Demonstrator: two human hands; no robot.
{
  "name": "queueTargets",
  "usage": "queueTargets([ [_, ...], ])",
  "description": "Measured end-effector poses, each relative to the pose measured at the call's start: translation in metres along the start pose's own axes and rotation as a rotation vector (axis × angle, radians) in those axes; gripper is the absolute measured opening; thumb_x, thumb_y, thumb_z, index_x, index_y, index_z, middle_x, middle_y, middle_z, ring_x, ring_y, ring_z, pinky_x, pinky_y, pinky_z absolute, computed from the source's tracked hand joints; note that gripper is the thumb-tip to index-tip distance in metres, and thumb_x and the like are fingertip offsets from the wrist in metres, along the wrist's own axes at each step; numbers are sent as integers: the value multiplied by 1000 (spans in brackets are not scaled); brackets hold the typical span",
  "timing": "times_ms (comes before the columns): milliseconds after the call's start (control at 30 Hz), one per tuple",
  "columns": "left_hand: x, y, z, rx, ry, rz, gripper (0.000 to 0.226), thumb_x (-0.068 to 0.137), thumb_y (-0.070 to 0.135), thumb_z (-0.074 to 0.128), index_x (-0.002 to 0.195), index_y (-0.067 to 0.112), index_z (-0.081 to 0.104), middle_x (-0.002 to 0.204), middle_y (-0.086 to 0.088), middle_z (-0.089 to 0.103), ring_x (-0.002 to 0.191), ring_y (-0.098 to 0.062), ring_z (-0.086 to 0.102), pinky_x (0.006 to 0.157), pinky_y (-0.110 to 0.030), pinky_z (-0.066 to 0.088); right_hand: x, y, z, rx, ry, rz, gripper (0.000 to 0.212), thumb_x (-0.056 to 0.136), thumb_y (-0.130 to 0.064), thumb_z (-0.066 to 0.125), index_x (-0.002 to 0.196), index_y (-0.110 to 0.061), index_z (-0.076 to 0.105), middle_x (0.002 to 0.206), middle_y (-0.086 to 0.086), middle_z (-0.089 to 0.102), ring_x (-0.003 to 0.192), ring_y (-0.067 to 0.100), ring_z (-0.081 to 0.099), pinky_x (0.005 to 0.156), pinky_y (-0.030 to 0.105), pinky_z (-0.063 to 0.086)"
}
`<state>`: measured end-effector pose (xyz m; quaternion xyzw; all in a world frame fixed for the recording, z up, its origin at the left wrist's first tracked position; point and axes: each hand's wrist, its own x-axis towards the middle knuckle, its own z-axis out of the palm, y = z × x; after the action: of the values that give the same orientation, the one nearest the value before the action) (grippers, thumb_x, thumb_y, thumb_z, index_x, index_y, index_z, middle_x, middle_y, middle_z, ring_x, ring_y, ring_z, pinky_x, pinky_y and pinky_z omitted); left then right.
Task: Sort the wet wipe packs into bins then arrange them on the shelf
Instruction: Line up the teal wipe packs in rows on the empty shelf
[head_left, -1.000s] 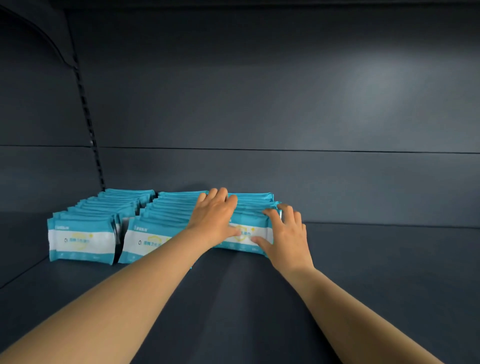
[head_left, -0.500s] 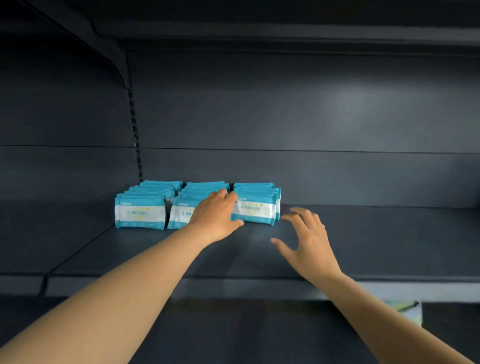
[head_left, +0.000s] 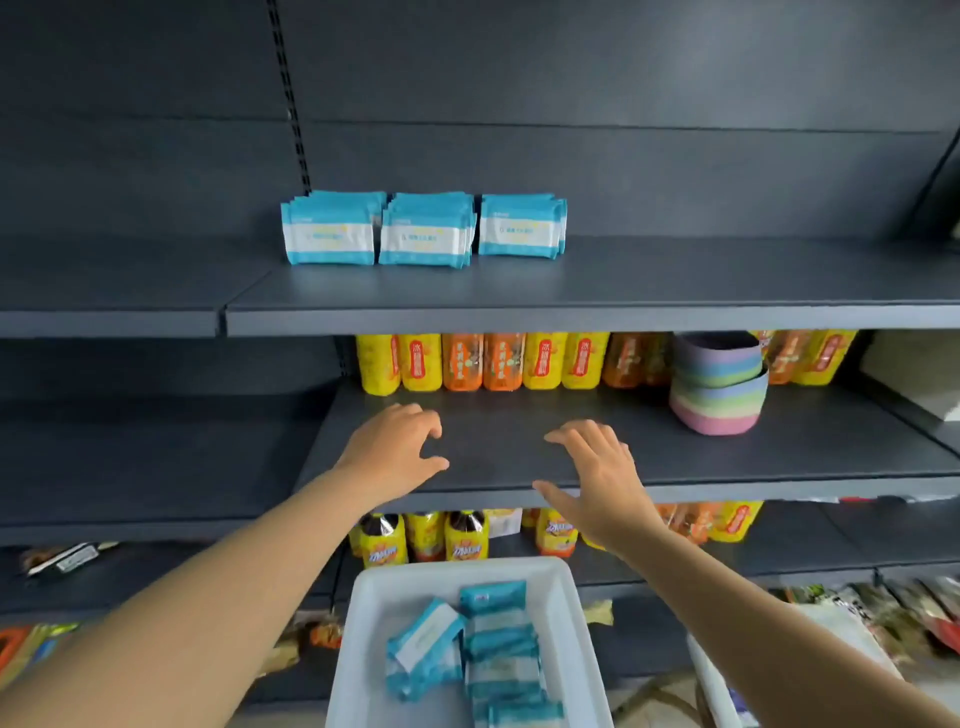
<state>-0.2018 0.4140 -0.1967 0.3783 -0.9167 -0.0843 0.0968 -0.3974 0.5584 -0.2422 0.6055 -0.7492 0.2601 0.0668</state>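
Both hands, left (head_left: 397, 449) and right (head_left: 602, 478), hang spread and empty above the bin (head_left: 358, 644), likely ready for more wipe packs (head_left: 493, 649).

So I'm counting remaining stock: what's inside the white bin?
The white bin holds loose teal wet wipe packs, piled toward its right side. Any packs beneath the pile, and the bin's near end, are out of sight.

Three upright rows of teal-and-white plastic wet wipe packs (head_left: 423, 231) stand on the dark metal shelf (head_left: 623, 291) above both grips; more lie jumbled in the white plastic bin (head_left: 571, 613) below them.
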Motion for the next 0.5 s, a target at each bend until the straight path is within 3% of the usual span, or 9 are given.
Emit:
queueTargets([
  [167, -39, -43, 117, -204, -166, -223, 27, 80, 37, 68, 101, 21, 61, 106, 7, 57, 101, -15, 56, 83, -31, 47, -48, 21, 77, 52, -162, 111, 53, 82, -36, 68, 127, -16, 50, 127, 2, 48, 119, 24, 41, 99, 35, 33],
  [300, -74, -72, 236, -338, -351, -400, 35, 78, 27, 73, 106, 11, 61, 110, -5, 60, 106, -22, 58, 77, -28, 44, -93, 56, 151, 98, -352, 278, 56, 82, -36, 69, 130, -17, 47, 130, 2, 46, 120, 23, 39, 102, 36, 32],
  [500, -95, -100, 357, -460, -351, -643, 46, 79, 22, 74, 118, 6, 56, 117, -8, 56, 110, -27, 56, 82, -30, 42, -154, 106, 259, 266, -691, 545, 53, 81, -32, 71, 128, -22, 49, 135, 0, 46, 120, 18, 43, 101, 33, 38],
])
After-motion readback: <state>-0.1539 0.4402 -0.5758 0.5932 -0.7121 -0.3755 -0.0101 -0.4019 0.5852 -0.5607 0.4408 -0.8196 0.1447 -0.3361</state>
